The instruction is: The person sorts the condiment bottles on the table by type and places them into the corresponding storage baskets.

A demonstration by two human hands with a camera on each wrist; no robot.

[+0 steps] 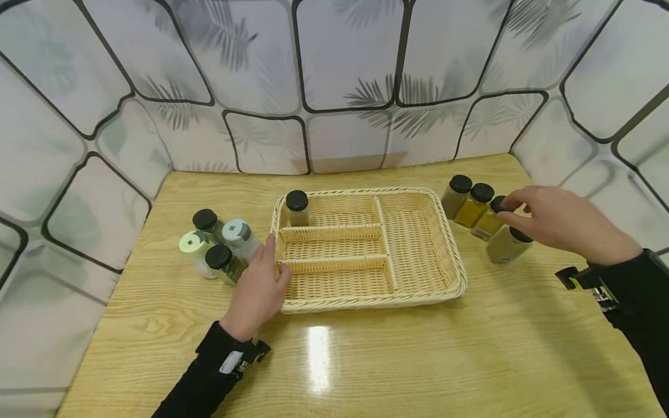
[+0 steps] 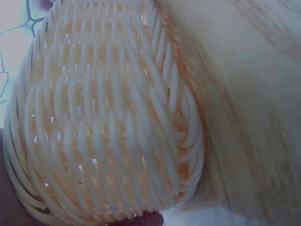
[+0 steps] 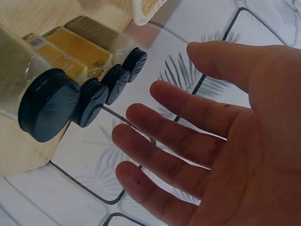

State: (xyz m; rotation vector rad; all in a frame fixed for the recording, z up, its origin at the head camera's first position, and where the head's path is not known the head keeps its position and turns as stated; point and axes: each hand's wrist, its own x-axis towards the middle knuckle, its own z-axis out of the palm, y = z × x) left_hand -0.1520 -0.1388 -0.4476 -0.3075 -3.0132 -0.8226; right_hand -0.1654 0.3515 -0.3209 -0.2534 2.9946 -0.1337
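My left hand point(image 1: 255, 297) grips the left side of a pale wicker basket point(image 1: 368, 301), thumb at the rim; in the left wrist view the woven wall point(image 2: 101, 108) fills much of the picture. My right hand point(image 1: 561, 223) hovers over a slanting row of black-capped spice jars right of the basket. In the right wrist view its fingers point(image 3: 174, 120) are spread, apart from the caps. The row has a grey-brown jar point(image 1: 453, 203), two yellow ones point(image 1: 468, 213) and a pale greenish jar point(image 1: 504, 248) nearest me. Another black-capped jar point(image 1: 298, 213) stands in the basket's back-left compartment.
Left of the basket stand several more jars: a pale-green-lidded one point(image 1: 194, 247), a white-lidded one point(image 1: 240, 238) and black-capped ones point(image 1: 225, 264). Thin wicker dividers point(image 1: 334, 264) split the basket. Patterned fabric walls point(image 1: 345, 69) enclose the wooden table point(image 1: 397, 360) at the back and sides.
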